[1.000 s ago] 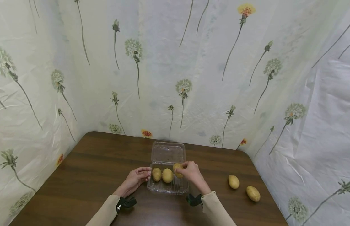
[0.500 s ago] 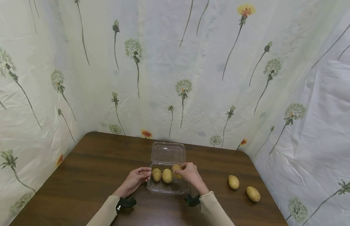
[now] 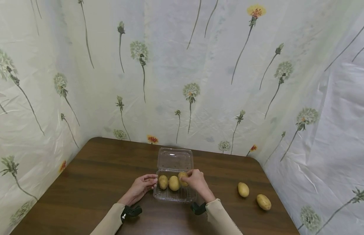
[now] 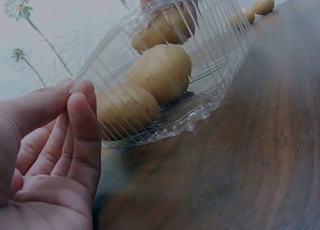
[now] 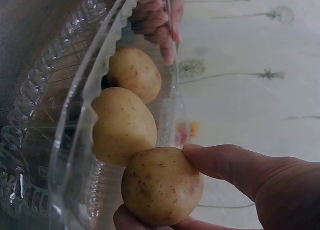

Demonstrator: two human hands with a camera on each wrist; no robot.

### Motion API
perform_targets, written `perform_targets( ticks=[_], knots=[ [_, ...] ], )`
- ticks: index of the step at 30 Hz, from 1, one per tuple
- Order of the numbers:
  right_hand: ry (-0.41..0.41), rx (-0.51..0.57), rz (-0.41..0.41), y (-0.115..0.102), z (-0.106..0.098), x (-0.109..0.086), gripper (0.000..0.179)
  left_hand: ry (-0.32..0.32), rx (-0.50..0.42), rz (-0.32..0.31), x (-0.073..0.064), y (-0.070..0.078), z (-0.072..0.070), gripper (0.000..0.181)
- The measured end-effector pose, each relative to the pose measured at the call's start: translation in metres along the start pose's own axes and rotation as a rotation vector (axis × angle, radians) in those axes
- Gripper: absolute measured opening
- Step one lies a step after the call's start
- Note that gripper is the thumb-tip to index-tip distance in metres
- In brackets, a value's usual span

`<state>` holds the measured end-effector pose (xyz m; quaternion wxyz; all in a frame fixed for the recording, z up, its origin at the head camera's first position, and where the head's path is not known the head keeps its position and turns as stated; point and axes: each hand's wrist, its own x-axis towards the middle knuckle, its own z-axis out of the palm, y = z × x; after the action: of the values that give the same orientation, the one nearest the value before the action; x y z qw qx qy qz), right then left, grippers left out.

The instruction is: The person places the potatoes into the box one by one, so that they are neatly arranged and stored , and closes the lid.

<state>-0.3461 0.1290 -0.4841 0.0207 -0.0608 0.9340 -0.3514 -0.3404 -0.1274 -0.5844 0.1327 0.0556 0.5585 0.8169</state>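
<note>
A clear plastic clamshell container [image 3: 174, 198] stands on the table, its lid [image 3: 175, 159] tipped back. Inside lie two potatoes, a left potato [image 3: 163, 182] and a middle potato [image 3: 174, 183], side by side. My right hand [image 3: 197, 182] holds a third potato [image 5: 162, 186] between thumb and fingers, at the right end of the row and against the middle one. My left hand [image 4: 55, 140] pinches the container's left rim between thumb and fingertips. Whether the held potato touches the container's floor is hidden.
To the right of the container, two more potatoes lie on the brown wooden table [image 3: 90, 182]: a nearer-in potato [image 3: 243, 189] and an outer potato [image 3: 263, 202]. A flower-printed curtain [image 3: 164, 65] hangs behind the table and along its sides.
My right hand has shifted slightly left with its potato, bringing it closer to the middle one. The left hand stays at the container's rim.
</note>
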Motion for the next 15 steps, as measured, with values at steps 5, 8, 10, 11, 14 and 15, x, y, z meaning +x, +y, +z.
perform_targets(
  ticks=[5,8,10,11,14,15],
  knots=[
    [0.011,0.004,-0.005,-0.0004,0.0019,0.0000,0.031,0.005,-0.004,-0.004,-0.0003,0.0005,0.0005,0.042],
    [0.020,0.005,-0.017,-0.0004,0.0029,0.0007,0.031,0.005,-0.010,-0.002,0.0000,0.0009,0.0005,0.042],
    [0.028,-0.003,-0.025,-0.0003,0.0034,0.0011,0.029,0.005,-0.013,-0.002,0.0002,0.0010,0.0004,0.041],
    [0.032,-0.005,-0.027,-0.0003,0.0037,0.0013,0.028,0.006,-0.015,-0.004,0.0003,0.0009,0.0003,0.041],
    [0.043,-0.019,-0.030,-0.0005,0.0047,0.0013,0.020,0.007,-0.018,-0.006,0.0005,0.0006,0.0000,0.040],
    [0.046,-0.025,-0.032,-0.0003,0.0053,0.0014,0.017,0.006,-0.019,-0.006,0.0005,0.0004,-0.0001,0.040]
  ],
)
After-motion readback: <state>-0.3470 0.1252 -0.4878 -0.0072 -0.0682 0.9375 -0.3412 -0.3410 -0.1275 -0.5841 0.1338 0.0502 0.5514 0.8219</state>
